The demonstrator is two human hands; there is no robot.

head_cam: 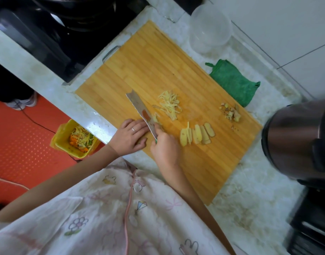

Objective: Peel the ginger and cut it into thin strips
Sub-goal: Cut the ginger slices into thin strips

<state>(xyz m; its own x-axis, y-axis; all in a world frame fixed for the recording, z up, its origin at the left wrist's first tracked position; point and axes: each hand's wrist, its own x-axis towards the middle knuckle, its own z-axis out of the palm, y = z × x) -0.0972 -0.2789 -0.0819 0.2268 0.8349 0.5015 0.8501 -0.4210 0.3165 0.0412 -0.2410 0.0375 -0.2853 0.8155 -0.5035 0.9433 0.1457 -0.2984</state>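
The person's right hand [165, 147] is curled tight round the handle of the knife [139, 107]. Only a tiny green bit of the handle peeks out under the fingers. The wrist is bent, and the arm comes up from the bottom of the picture, over the near edge of the cutting board [148, 67]. The blade points away from the person and leans a little to the left.

The left hand [129, 137] lies flat on the board, palm down, with its fingers mostly straight (one finger has a ring on it). Its fingertips touch the side of the blade. It is not holding anything that can be seen. Its arm stretches in from the lower left.

A small ginger piece [155, 118] sits right against the other side of the blade, just past the right hand's knuckles. A little pile of ginger strips [170, 104] lies near it, farther up the board. A row of ginger slices [196, 134] leans together just to the right of the right hand. The peel scraps [230, 112] are in a heap near the right edge of the board.

A green cloth [233, 81] lies on the counter [259, 196] beside the board. A yellow bin [65, 129] with food bits stands on the red floor.
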